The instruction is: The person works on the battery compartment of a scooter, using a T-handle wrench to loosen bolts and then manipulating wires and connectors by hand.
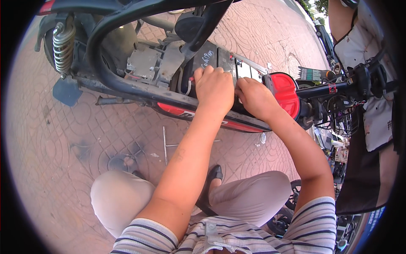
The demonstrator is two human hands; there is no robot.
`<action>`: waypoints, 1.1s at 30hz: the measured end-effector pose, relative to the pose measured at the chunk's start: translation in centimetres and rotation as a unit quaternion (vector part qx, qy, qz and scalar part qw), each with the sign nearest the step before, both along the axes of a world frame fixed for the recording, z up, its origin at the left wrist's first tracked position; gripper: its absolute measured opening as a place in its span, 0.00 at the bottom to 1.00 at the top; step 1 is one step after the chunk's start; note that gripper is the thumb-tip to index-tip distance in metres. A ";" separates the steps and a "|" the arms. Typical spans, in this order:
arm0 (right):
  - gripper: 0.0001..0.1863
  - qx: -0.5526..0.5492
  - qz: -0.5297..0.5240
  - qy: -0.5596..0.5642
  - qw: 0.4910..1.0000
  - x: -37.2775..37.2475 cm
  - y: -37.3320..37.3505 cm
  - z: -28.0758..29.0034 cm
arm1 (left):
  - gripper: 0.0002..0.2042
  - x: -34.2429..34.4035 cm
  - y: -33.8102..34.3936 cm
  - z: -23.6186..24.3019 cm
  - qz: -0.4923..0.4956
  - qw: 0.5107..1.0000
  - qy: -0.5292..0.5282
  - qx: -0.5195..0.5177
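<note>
An electric scooter (139,94) with its floor cover off stretches across in front of me. Dark block-shaped batteries (210,54) sit in its open compartment, the left one with handwritten pale marks. My left hand (215,89) is closed over the near edge of the batteries, beside a short cable with a red end (191,79). Just to its right, my right hand (257,98) is also closed, its fingers pinched together at a battery's near edge. Whatever lies between the fingers of either hand is hidden from this side.
A black frame tube (95,46) curves over the scooter's rear, near a coil-spring shock absorber (63,47). Red plastic bodywork (284,89) borders the batteries on the right. A T-shaped metal wrench (165,142) lies on the brick paving. Handlebars with a pale patterned cover (378,127) stand at right.
</note>
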State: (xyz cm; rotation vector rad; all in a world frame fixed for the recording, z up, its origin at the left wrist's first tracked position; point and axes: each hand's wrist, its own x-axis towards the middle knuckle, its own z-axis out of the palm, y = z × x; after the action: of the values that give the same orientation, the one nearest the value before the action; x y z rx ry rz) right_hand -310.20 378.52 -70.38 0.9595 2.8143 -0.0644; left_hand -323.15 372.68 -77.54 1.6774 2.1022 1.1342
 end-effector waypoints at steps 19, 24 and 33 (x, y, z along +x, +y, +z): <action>0.08 -0.028 -0.019 -0.010 0.999 1.0 0.5 -0.4 | 0.03 0.7 -1.2 0.1 0.036 0.999 0.002 0.010; 0.10 -0.031 0.079 -0.035 0.996 0.8 1.5 0.1 | 0.03 0.5 -1.3 0.4 0.030 0.999 0.016 0.000; 0.11 -0.031 0.006 -0.146 0.989 0.0 1.7 1.6 | 0.03 0.6 -1.0 0.3 0.028 1.000 0.005 0.005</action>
State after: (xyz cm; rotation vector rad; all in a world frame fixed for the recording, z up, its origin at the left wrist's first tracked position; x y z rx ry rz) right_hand -310.23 380.20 -68.83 0.8614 2.5346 -0.0088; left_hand -322.55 371.71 -77.28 1.6420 2.1665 1.1574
